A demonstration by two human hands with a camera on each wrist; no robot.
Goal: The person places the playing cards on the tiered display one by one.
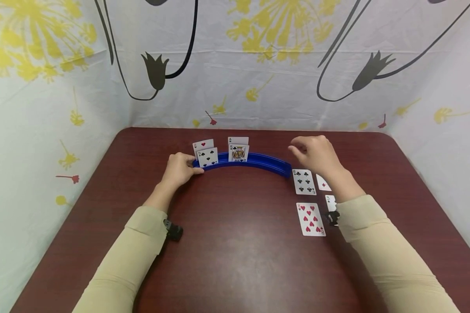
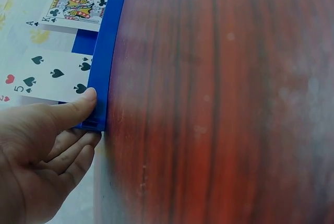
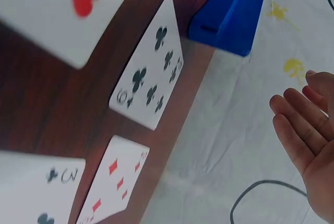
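My left hand [image 1: 178, 169] pinches the left end of a curved blue card holder [image 1: 264, 161], thumb in front and fingers behind; the left wrist view shows its thumb [image 2: 78, 110] beside the cards. At that end stand a five of spades [image 1: 208, 157] and, behind it, a two of hearts [image 1: 203, 144]. Further along, a king of clubs [image 1: 238, 153] stands before an ace [image 1: 238, 140]. Raised over the right side, near the holder's right end, my right hand [image 1: 317, 152] is without a card, its fingers loosely bent.
Face up on the brown table [image 1: 235, 243], right of the holder, lie a six of clubs [image 1: 304, 182], an eight of hearts [image 1: 311, 219], a diamond card [image 3: 119, 179] and a three of clubs [image 3: 42, 187]. My right forearm partly covers the last two. Patterned fabric [image 1: 219, 95] hangs around the table.
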